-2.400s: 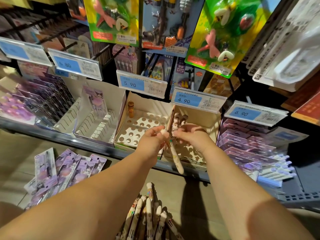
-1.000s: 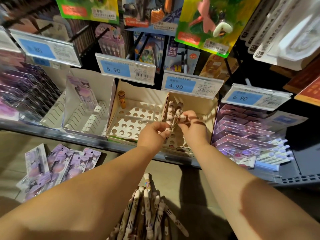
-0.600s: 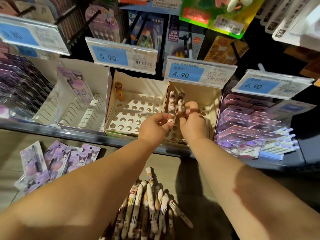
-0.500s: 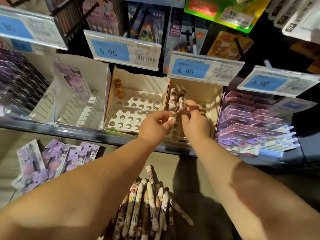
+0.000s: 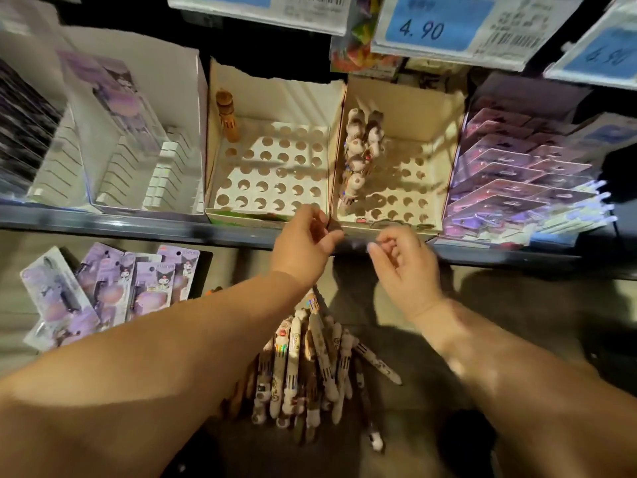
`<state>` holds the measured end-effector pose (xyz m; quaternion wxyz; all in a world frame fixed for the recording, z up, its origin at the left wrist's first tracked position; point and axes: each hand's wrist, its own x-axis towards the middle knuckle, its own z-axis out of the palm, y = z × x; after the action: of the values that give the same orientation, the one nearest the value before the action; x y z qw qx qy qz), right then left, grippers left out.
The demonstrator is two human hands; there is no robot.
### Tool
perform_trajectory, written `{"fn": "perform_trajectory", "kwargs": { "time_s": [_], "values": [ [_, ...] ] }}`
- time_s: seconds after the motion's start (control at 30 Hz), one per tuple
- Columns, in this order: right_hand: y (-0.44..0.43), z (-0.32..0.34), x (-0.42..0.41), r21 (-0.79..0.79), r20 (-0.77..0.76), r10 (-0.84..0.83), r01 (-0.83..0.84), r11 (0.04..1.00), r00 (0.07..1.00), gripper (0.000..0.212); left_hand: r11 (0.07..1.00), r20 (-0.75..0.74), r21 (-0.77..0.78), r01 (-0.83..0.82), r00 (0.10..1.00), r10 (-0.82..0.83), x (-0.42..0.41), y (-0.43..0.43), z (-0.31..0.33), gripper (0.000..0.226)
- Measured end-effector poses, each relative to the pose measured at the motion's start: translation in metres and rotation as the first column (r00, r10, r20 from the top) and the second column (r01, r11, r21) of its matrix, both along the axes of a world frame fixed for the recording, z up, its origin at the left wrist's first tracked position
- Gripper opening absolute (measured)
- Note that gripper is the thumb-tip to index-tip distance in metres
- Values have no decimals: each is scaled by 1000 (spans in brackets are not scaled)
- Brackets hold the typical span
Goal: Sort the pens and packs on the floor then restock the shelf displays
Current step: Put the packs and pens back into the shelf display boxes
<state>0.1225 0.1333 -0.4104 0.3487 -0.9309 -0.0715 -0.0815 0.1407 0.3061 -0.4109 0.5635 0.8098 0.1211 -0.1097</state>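
Below, pen pile [image 5: 310,370] on floor, apart from curled fingers [image 5: 385,243].

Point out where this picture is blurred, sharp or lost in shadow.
Head view: the 6.90 price tag at the upper right is smeared by motion, while the 4.90 tag reads clearly. Head view: the purple pack standing in the left box is soft. Head view: dark shadows cover the floor around the pen pile.

Left hand [image 5: 303,244] and right hand [image 5: 405,265] hover, loosely curled, before the shelf [image 5: 138,226].
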Motion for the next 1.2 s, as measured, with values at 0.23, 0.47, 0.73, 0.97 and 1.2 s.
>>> {"fn": "perform_trajectory", "kwargs": {
  "time_s": [0.23,0.47,0.73,0.97,1.2],
  "values": [
    [-28,-82,-89,-188,-713,3,-196,962,701,41,679,-334,425,599,800,-498,-56,21,-60,44],
    [-36,-97,-108,-192,-801,-10,-242,951,598,46,403,-444,530,746,650,-617,-71,25,-77,58],
    [-36,-99,-128,-188,-875,-121,-99,977,469,51,475,-462,469,745,665,-587,-72,20,-75,45],
    [-31,-93,-137,-199,-878,-145,-72,977,456,55,474,-475,497,727,684,-553,-74,16,-75,34],
    [-45,-93,-126,-347,-804,-345,88,934,484,15,505,-478,467,726,687,-547,-70,10,-68,31]
  ]
}}
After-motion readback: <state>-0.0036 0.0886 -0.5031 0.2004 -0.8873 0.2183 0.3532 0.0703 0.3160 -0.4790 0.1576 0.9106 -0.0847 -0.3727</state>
